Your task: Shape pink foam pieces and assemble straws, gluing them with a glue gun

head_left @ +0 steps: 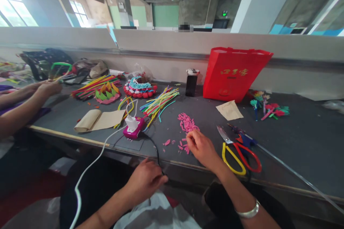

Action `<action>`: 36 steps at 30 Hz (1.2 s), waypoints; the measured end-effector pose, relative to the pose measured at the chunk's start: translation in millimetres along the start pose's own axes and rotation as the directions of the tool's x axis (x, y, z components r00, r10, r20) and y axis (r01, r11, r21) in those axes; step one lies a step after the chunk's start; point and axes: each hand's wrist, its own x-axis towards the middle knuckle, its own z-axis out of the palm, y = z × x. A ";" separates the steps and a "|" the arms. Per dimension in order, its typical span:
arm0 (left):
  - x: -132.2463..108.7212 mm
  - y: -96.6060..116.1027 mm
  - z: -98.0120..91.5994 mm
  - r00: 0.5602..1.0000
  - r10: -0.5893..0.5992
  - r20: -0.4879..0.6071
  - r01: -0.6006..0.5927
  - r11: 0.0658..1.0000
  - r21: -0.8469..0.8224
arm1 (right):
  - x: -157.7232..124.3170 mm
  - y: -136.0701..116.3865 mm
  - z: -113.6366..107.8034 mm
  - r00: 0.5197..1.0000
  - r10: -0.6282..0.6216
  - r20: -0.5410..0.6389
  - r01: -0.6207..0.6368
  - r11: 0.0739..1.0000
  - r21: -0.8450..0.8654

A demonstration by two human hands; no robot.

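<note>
My right hand (202, 146) rests on the dark table (295, 143), fingers curled and pinched among small pink cut pieces (187, 123). My left hand (146, 179) is below the table's front edge, fingers closed around a thin black cord (155, 149) that runs up to a pink glue gun (133, 128) with a white plug block and white cable. Scissors (236, 150) with yellow and red handles lie just right of my right hand.
A red bag (232, 73) stands at the back beside a black bottle (191, 82). Coloured straws (158, 103), a decorated round craft (139, 88), brown paper (98, 119) and paper flowers (268, 109) lie about. Another person's hands (45, 87) work at the left.
</note>
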 end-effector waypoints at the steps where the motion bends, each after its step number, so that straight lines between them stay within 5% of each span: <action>1: 0.5 1.9 2.3 1.000 0.020 0.011 -0.020 1.000 0.022 | 3.7 4.7 1.4 0.998 0.043 -0.046 -0.044 0.998 -0.033; 5: 17.2 5.6 -0.3 0.996 0.031 -0.086 -0.025 0.997 0.076 | 16.0 30.2 6.0 0.964 0.197 -0.181 -0.216 0.972 -0.092; 11: 59.2 -16.5 -10.9 0.976 -0.076 -0.205 0.114 0.977 0.182 | 17.2 56.2 2.5 0.960 0.194 -0.203 -0.207 0.977 -0.046; 19: 79.4 -21.4 -9.4 0.984 -0.087 -0.156 0.121 0.968 0.221 | 11.0 20.0 11.0 0.997 0.042 -0.059 -0.039 0.998 0.051; 28: 78.5 -11.4 -9.7 0.977 -0.102 -0.188 0.092 0.994 -0.062 | 0.2 -12.0 23.8 0.992 -0.102 0.075 0.095 0.991 0.092; 36: 87.4 -6.1 -6.2 0.976 -0.053 -0.211 0.008 0.979 -0.205 | 0.4 -11.5 27.6 0.995 -0.051 0.088 0.049 0.998 0.024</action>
